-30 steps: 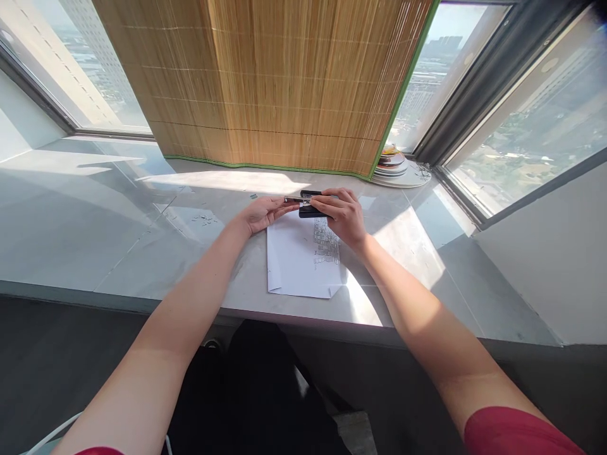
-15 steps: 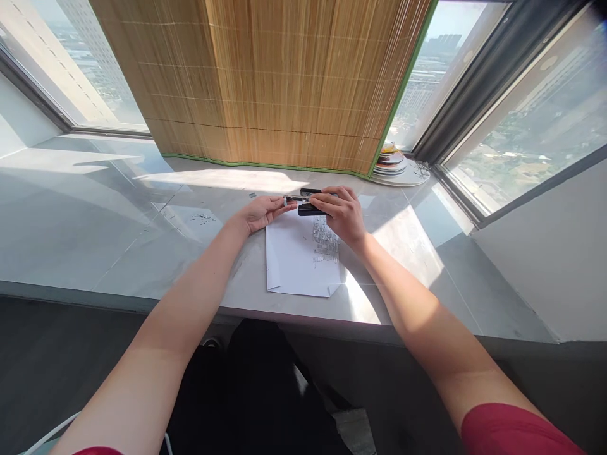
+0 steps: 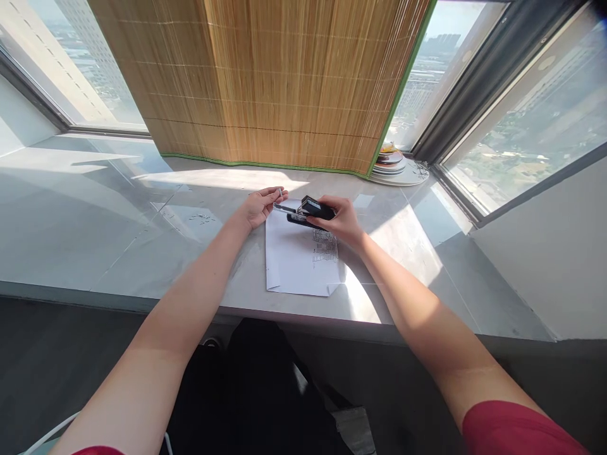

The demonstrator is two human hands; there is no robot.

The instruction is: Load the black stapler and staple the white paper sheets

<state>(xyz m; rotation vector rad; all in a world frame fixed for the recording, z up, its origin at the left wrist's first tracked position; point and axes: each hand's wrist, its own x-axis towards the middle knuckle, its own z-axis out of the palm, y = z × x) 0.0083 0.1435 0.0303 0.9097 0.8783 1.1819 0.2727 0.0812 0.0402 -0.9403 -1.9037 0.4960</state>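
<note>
My right hand (image 3: 345, 220) grips a black stapler (image 3: 313, 206) above the paper. The stapler's parts are spread apart, and its metal staple channel juts out to the left. In the fingertips of my left hand (image 3: 258, 208) is a small silvery piece that looks like a strip of staples (image 3: 280, 192), just beyond the channel's tip. White paper (image 3: 288, 262) lies flat beneath the stapler, its bottom corners creased. Rows of staples (image 3: 325, 251) cover the paper's right side, partly hidden by the stapler and my right hand.
Loose staples (image 3: 202, 218) are scattered on the grey tiled sill (image 3: 118, 246) left of my left hand. A bamboo blind (image 3: 265, 88) hangs low behind the work area. Stacked plates (image 3: 396, 174) stand at the back right by the window frame.
My left hand has drawn back slightly left and up, away from the stapler. The stapler has tilted and come lower, its channel now showing clear of my left fingers.
</note>
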